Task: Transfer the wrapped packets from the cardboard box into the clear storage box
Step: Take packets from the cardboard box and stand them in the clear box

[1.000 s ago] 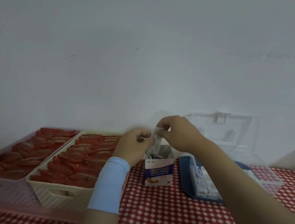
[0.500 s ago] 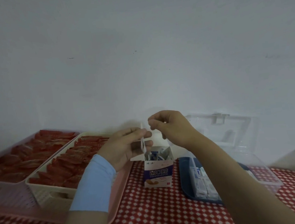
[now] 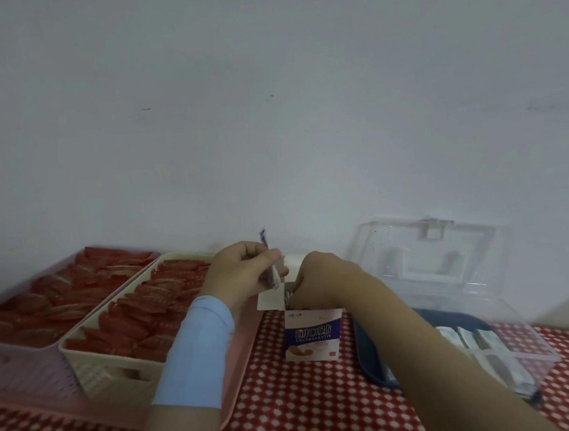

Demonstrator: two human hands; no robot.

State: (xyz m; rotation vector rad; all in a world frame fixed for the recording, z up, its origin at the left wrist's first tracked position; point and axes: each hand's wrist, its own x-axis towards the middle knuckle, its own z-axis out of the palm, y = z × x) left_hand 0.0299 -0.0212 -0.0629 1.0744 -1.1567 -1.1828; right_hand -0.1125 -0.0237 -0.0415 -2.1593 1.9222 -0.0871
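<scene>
A small white and purple cardboard box (image 3: 310, 337) stands open on the red checked cloth at centre. My left hand (image 3: 243, 274) hovers just above and left of it and pinches thin wrapped packets (image 3: 274, 273) upright between thumb and fingers. My right hand (image 3: 320, 281) reaches down into the box's open top, its fingertips hidden inside. To the right lies the clear storage box (image 3: 515, 350) with its lid (image 3: 427, 254) tipped back against the wall; several white wrapped packets (image 3: 476, 339) lie inside it.
Two baskets (image 3: 110, 364) full of red wrapped items stand on a pink tray (image 3: 236, 388) at the left. A white wall rises directly behind everything. Red checked cloth (image 3: 310, 409) shows in front of the box.
My right hand has dropped from above the cardboard box into its open top. My left hand has kept the packets and lifted slightly.
</scene>
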